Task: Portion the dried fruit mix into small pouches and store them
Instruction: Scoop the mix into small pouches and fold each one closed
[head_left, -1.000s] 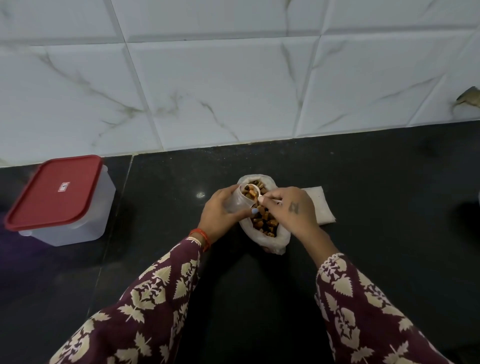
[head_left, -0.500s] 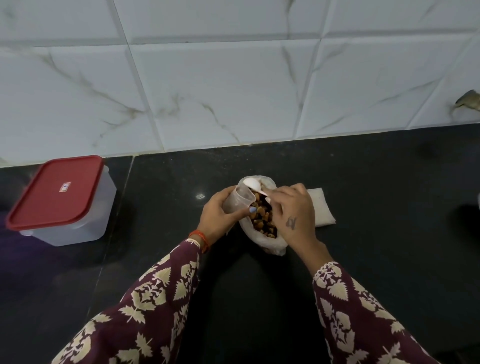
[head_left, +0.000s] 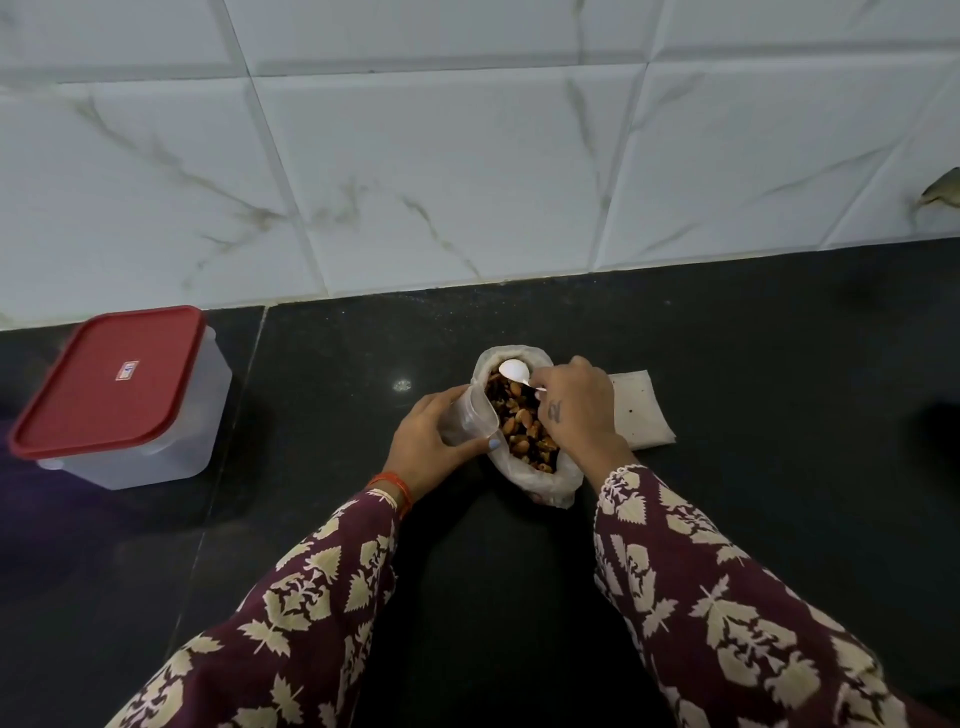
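Dried fruit mix (head_left: 522, 428) filled the open bag (head_left: 548, 480) standing mid-tabletop, near the back wall. A second earlier the spoon (head_left: 514, 371), pinched in the right hand (head_left: 574, 410), had carried a load to the small pouch (head_left: 467, 421) gripped by the left hand (head_left: 428, 444). Now it hung empty over the bag's far rim, so that portion was likely delivered and another scoop due.

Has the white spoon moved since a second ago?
Yes. The white spoon, pinched by the right hand, was over the small pouch mouth a second ago; now its bowl sits empty at the far rim of the big bag, toward the wall.
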